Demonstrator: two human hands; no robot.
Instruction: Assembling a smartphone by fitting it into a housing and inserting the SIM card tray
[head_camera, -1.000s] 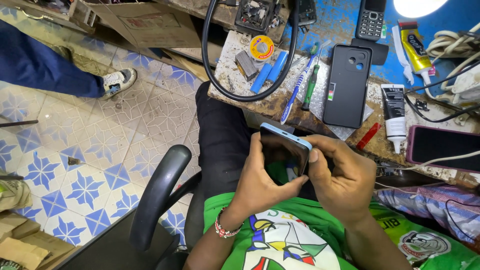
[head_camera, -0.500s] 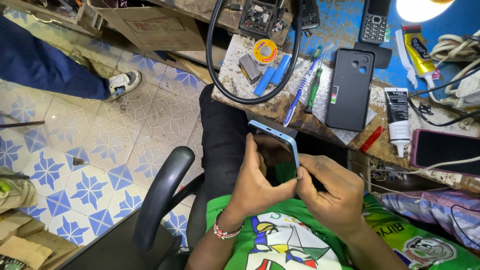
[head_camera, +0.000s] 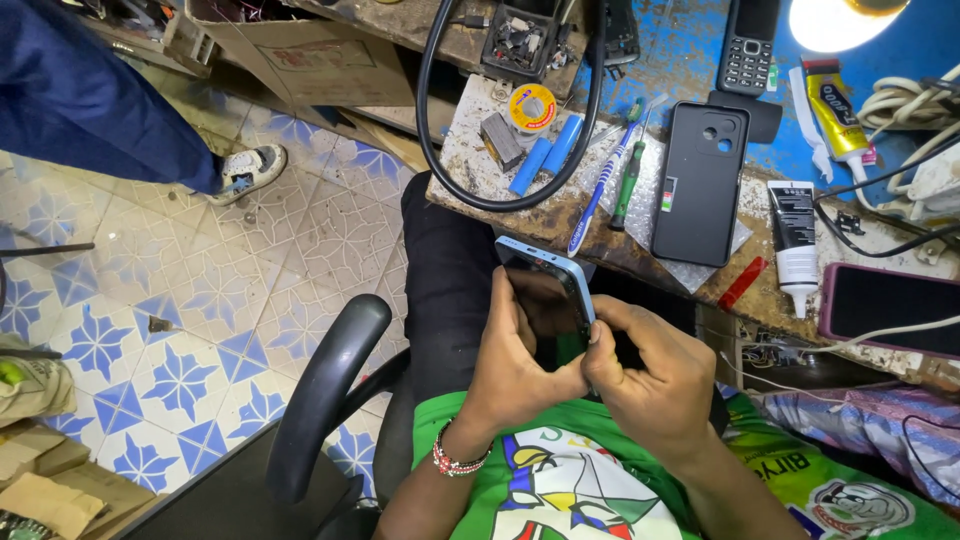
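Both hands clasp a light-blue smartphone (head_camera: 545, 300) over the lap, short of the bench (head_camera: 560, 215): left hand (head_camera: 515, 350) wraps its back, right hand (head_camera: 655, 375) pinches its edge. Uneven pressure there could crack the glass, or a slip send it to the tiled floor (head_camera: 200, 270)

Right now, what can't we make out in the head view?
- Phone, head view: lower half hidden by both hands.
- Right hand: fingertips tucked behind the phone; its grip is unseen.
- Left hand: palm side hidden.
- Pink-cased phone: cut off by the right edge.
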